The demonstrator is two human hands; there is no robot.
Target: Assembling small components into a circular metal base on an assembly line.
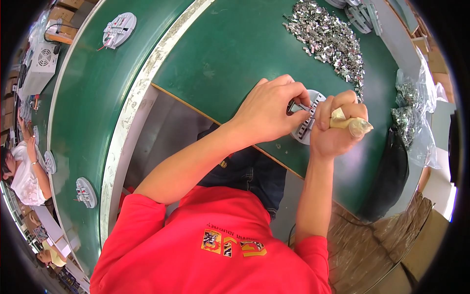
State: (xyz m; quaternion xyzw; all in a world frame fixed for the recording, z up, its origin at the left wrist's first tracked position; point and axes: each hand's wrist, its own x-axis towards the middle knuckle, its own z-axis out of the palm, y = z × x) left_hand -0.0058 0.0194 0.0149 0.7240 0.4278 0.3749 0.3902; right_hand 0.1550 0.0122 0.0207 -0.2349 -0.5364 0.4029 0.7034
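A round white plastic part with dark slots point(304, 131) lies on the green bench between my hands. My left hand point(271, 109) bends over its left edge, thumb and forefinger pinched on a small grey metal piece point(295, 108). On the other side, my right hand point(335, 130) is wrapped in a fist round a tool with a pale yellow, rounded handle point(360, 128). The handle's end sticks out to the right of the fist. The tool's working end points toward the white part and is mostly hidden by my fingers.
A heap of small shiny metal pieces point(327, 36) lies beyond my hands. Round grey parts point(360, 18) sit at the far right, clear bags point(416, 115) and a black bag point(387, 174) nearer. Left, a green conveyor point(115, 93) carries white round parts point(119, 30); a co-worker point(29, 171) sits beyond.
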